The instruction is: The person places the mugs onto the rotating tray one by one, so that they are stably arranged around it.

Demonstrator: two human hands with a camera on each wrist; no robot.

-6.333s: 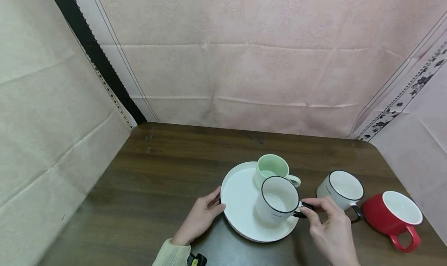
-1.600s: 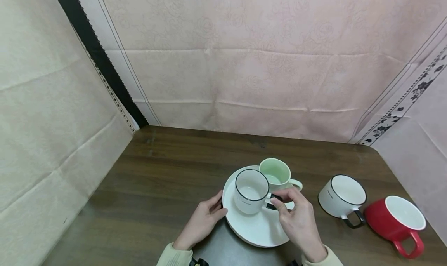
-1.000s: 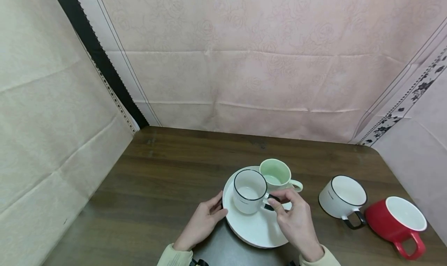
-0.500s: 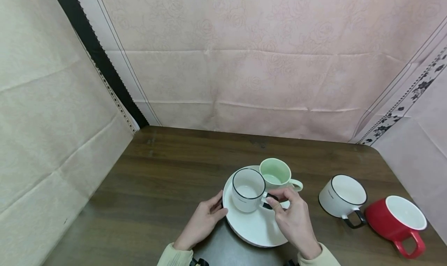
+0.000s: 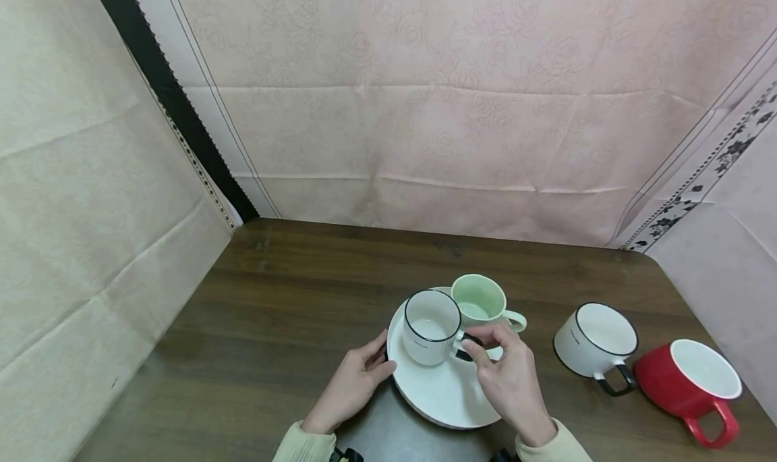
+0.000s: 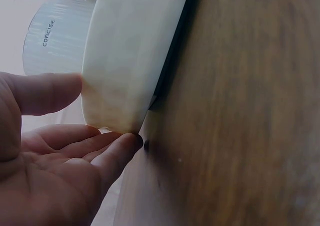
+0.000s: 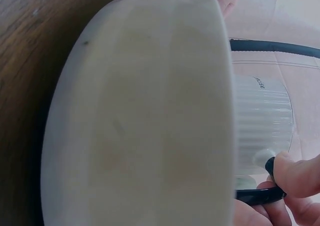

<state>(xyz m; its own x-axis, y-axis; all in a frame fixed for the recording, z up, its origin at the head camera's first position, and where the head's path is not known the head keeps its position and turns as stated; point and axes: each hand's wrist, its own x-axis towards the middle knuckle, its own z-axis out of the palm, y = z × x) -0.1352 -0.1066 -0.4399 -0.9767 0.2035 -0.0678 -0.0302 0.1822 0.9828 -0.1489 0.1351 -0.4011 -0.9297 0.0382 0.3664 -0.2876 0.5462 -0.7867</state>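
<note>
A white mug (image 5: 423, 349) with a black rim and black handle stands upright on a round white plate (image 5: 446, 405), towards its left side. My right hand (image 5: 512, 380) pinches the handle between thumb and fingers. At the plate's left edge, my left hand (image 5: 349, 389) grips the rim; its thumb (image 6: 50, 91) lies on the upper edge and its fingers against the side below. The left wrist view shows the word "concise" on the mug's wall. Beside this mug, on the back right of the plate, sits a pale green mug (image 5: 476, 299), partly hidden.
Right of the plate, a second white mug (image 5: 577, 349) with a black rim stands on the brown wooden table (image 5: 303, 273). A red mug (image 5: 662, 378) with a white inside stands close beside it. Patterned cloth (image 5: 425, 145) hangs behind the table.
From the plate's front right, the white mug has moved left and back, still gripped by the right hand. It shifts only slightly in the last second. The left hand keeps its place.
</note>
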